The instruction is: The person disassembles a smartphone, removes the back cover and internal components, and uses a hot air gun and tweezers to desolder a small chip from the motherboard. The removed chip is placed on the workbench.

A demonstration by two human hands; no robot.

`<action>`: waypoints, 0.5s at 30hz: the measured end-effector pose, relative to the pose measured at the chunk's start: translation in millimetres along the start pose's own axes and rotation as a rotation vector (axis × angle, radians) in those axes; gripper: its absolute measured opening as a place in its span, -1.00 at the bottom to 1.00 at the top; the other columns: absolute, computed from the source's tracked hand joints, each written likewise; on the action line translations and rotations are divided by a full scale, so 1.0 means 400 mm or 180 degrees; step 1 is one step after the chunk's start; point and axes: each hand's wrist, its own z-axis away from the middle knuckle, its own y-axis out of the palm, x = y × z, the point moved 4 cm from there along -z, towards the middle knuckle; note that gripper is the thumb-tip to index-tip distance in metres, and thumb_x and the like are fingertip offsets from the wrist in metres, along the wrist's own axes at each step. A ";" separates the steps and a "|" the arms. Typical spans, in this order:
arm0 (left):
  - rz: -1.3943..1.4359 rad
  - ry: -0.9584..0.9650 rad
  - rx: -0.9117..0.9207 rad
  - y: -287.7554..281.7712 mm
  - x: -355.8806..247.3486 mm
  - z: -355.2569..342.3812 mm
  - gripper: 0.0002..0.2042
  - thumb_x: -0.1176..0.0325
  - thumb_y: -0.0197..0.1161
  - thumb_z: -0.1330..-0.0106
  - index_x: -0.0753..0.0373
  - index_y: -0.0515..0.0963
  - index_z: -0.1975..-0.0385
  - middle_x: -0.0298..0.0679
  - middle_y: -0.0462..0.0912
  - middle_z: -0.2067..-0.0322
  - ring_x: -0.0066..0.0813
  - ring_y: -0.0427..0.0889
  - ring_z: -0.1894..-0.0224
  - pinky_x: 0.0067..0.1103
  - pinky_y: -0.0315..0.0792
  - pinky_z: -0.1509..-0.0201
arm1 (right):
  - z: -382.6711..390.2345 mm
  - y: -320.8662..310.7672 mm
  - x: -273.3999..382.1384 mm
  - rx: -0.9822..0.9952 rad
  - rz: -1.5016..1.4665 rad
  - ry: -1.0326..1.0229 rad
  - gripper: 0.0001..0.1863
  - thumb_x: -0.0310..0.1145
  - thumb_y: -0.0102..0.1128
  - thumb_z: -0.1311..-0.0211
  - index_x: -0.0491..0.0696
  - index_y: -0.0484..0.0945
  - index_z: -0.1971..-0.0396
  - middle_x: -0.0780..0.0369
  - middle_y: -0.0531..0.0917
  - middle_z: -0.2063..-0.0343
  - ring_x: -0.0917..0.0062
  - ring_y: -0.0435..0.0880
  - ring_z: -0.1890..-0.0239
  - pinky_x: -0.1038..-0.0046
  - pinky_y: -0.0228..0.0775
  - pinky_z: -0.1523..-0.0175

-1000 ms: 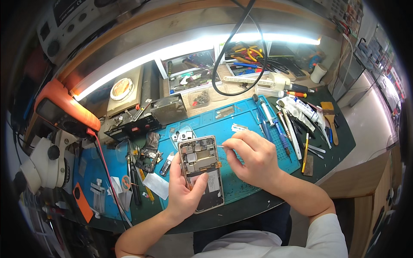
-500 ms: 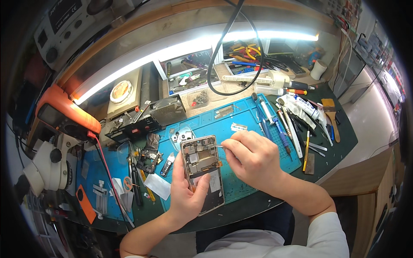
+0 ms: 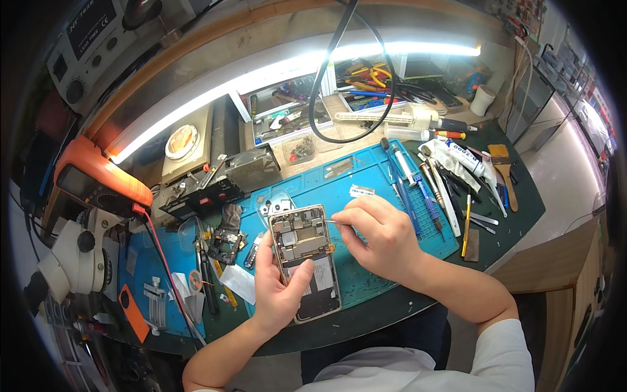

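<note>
My left hand [image 3: 277, 291] holds an opened smartphone [image 3: 321, 279] over the blue mat, thumb across its front and fingers behind the left edge. The back cover is off, so circuit boards show in the upper half and a dark battery with a pale label below. My right hand [image 3: 381, 236] pinches a thin metal tool [image 3: 335, 223] whose kind I cannot make out. Its end meets the phone's upper right edge; whether it touches a part inside is too small to tell.
The blue work mat [image 3: 366, 281] covers the bench. Pens, brushes and syringes lie right of it, including a wide brush [image 3: 501, 166]. An orange multimeter [image 3: 98, 176] stands left, near a microscope part [image 3: 72, 255]. A black cable loop [image 3: 320, 78] hangs in front.
The phone has shifted slightly left and turned a little in my left hand's grip. My right hand keeps the tool at the same edge.
</note>
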 end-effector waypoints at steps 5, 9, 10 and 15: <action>0.0258 -0.0137 -0.0431 -0.002 -0.015 -0.027 -0.65 0.52 0.31 -0.46 0.29 0.31 -0.12 -0.23 0.63 0.00 -0.61 0.66 0.01 -0.62 0.56 -0.09 | -0.003 -0.003 0.042 0.0014 0.0257 -0.0184 -0.81 -0.54 0.41 -0.13 -0.07 0.65 0.25 0.26 0.63 0.37 0.38 0.65 0.39 0.40 0.53 0.35; -0.0075 0.0075 -0.0460 0.008 -0.017 -0.026 -0.64 0.53 0.33 -0.44 0.29 0.32 -0.11 -0.25 0.63 0.04 -0.66 0.65 0.07 -0.66 0.57 -0.02 | -0.006 0.002 0.047 -0.0169 0.0266 -0.0231 -0.82 -0.53 0.42 -0.12 -0.07 0.64 0.26 0.28 0.62 0.37 0.41 0.64 0.41 0.42 0.51 0.37; -0.0100 0.0096 -0.0511 0.008 -0.020 -0.024 -0.64 0.53 0.33 -0.44 0.29 0.32 -0.10 -0.25 0.63 0.05 -0.66 0.65 0.07 -0.66 0.57 -0.02 | -0.006 0.002 0.047 -0.0148 0.0257 -0.0212 -0.82 -0.52 0.42 -0.12 -0.07 0.64 0.26 0.28 0.62 0.37 0.42 0.64 0.41 0.42 0.51 0.37; -0.0162 0.0178 -0.0568 0.012 -0.031 -0.019 -0.65 0.53 0.34 -0.43 0.28 0.32 -0.08 -0.26 0.62 0.06 -0.65 0.65 0.08 -0.66 0.59 0.01 | -0.006 -0.013 0.050 -0.0114 0.0278 -0.0122 -0.82 -0.51 0.42 -0.11 -0.07 0.64 0.28 0.29 0.62 0.38 0.43 0.64 0.40 0.42 0.50 0.38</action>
